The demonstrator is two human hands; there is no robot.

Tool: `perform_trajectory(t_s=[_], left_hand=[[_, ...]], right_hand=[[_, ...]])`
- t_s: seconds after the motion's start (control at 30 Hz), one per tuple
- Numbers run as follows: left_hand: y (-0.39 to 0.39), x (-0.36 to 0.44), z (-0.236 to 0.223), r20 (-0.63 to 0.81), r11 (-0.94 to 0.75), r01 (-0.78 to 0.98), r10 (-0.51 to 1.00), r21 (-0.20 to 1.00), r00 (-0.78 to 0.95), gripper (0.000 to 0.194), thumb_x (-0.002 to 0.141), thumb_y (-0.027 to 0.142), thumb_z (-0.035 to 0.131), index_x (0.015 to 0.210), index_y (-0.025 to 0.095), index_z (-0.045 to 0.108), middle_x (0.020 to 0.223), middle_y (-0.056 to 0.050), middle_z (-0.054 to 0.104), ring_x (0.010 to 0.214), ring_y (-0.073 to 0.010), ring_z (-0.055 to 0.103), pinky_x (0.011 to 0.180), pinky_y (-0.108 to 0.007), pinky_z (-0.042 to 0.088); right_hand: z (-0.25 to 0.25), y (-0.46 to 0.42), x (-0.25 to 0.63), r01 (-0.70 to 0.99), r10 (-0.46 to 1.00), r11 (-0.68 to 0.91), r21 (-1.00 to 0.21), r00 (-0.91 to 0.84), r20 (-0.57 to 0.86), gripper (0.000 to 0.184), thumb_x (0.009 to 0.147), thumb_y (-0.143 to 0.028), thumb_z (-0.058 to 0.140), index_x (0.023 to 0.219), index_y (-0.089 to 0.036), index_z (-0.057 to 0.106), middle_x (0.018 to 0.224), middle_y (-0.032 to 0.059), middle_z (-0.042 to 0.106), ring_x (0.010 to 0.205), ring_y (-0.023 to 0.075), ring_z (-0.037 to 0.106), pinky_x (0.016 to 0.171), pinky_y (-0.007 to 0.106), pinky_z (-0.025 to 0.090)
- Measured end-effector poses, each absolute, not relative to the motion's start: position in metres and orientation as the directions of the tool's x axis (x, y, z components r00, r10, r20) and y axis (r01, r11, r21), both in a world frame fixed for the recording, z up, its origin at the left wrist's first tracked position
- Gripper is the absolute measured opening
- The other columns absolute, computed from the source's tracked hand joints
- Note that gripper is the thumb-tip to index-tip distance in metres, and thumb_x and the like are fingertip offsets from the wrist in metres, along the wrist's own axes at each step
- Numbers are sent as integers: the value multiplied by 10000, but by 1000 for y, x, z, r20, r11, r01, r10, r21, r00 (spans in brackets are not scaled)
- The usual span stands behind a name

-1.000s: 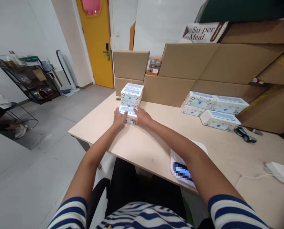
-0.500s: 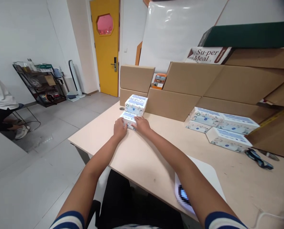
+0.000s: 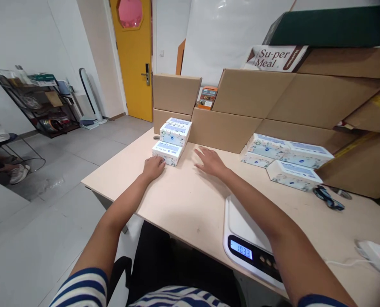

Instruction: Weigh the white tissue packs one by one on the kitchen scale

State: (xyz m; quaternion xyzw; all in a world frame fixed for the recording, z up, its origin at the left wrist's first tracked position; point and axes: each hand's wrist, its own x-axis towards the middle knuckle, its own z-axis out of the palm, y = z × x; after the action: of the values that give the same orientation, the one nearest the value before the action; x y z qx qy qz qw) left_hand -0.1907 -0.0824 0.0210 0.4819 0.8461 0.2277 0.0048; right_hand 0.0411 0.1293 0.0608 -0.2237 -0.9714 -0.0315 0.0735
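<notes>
Head view: the left hand's (image 3: 154, 168) fingers lie loosely bent and fairly close together at the near left corner of a printed white tissue pack (image 3: 167, 150), left of the frame's centre (whether they touch it, I cannot tell). Fingers spread wide, the right hand (image 3: 211, 162) is to the right of that pack and apart from it, low over the pale wooden table (image 3: 183, 204). Just behind the near pack rises a higher stack of matching packs (image 3: 174, 134), with cardboard boxes (image 3: 226, 130) beyond. Right of centre sits another group of tissue packs (image 3: 294, 174). Partly under the right forearm, at lower right, a white digital scale (image 3: 246, 224) shows a lit display (it looks like 103.3). A yellow door (image 3: 132, 72) stands at upper left.
</notes>
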Motion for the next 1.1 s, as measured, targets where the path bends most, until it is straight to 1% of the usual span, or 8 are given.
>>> perform_trajectory(t_s=[0.17, 0.27, 0.43, 0.6, 0.73, 0.9, 1.0, 1.1], left_hand=[[-81, -191, 28, 192, 409, 851, 854, 329, -484, 331, 1049, 352, 518, 1173, 209, 789, 1372, -164, 797, 1341, -378, 705, 1200, -520, 537], [-76, -197, 31, 189, 381, 869, 872, 315, -451, 396, 1039, 397, 494, 1169, 186, 803, 1379, -173, 780, 1364, -400, 689, 1216, -546, 535], [-65, -211, 29, 175, 365, 874, 884, 322, -434, 642, 1089, 530, 323, 1224, 130, 806, 1381, -174, 768, 1376, -405, 669, 1230, -560, 523], [-61, -216, 28, 206, 396, 841, 847, 369, -489, 710, 1072, 538, 193, 1021, 236, 833, 1382, -179, 791, 1347, -431, 699, 1180, -595, 553], [-66, -211, 33, 172, 477, 790, 804, 386, -570, 693, 1063, 554, 135, 788, 251, 695, 1131, -214, 826, 1159, -443, 749, 1059, -578, 583], [-71, -204, 38, 130, 570, 725, 744, 388, -655, 658, 1050, 596, 161, 757, 246, 634, 947, -239, 801, 1020, -448, 753, 925, -529, 590], [-71, -203, 38, 121, 591, 712, 731, 378, -671, 646, 1042, 612, 155, 740, 253, 599, 948, -235, 805, 1032, -436, 763, 893, -486, 578], [-71, -203, 38, 113, 613, 705, 721, 357, -684, 628, 1033, 615, 147, 721, 262, 561, 949, -221, 809, 1042, -422, 776, 876, -460, 567]], right_hand=[[50, 188, 138, 662, 646, 749, 13, -735, 205, 721, 1079, -364, 559, 1743, -113, 433, 1863, 254, 394, 1690, 417, 451, 1376, 608, 368], [45, 222, 184, 780, 762, 626, 3, -612, 213, 738, 1065, -361, 562, 1748, -125, 412, 1875, 248, 371, 1710, 420, 404, 1370, 627, 364], [54, 269, 226, 881, 863, 472, -26, -455, 220, 798, 1051, -364, 568, 1768, -93, 345, 1884, 295, 311, 1739, 462, 315, 1355, 682, 350], [81, 303, 227, 909, 879, 414, -55, -384, 284, 736, 1061, -313, 524, 1746, -86, 377, 1870, 300, 331, 1737, 440, 309, 1354, 666, 356], [101, 328, 217, 925, 898, 373, -65, -343, 277, 682, 1066, -311, 526, 1709, -98, 445, 1797, 303, 446, 1676, 418, 417, 1342, 635, 382], [124, 365, 204, 936, 934, 345, -64, -336, 118, 956, 900, -553, 844, 1697, -171, 480, 1789, 301, 465, 1714, 473, 374, 1365, 752, 288], [133, 382, 199, 942, 944, 330, -69, -330, 15, 1221, 713, -685, 973, 1696, -168, 467, 1799, 315, 434, 1748, 487, 314, 1378, 727, 295], [139, 393, 199, 947, 947, 313, -70, -317, -56, 1315, 589, -702, 1028, 1671, -181, 492, 1785, 301, 460, 1712, 521, 377, 1394, 694, 297]])
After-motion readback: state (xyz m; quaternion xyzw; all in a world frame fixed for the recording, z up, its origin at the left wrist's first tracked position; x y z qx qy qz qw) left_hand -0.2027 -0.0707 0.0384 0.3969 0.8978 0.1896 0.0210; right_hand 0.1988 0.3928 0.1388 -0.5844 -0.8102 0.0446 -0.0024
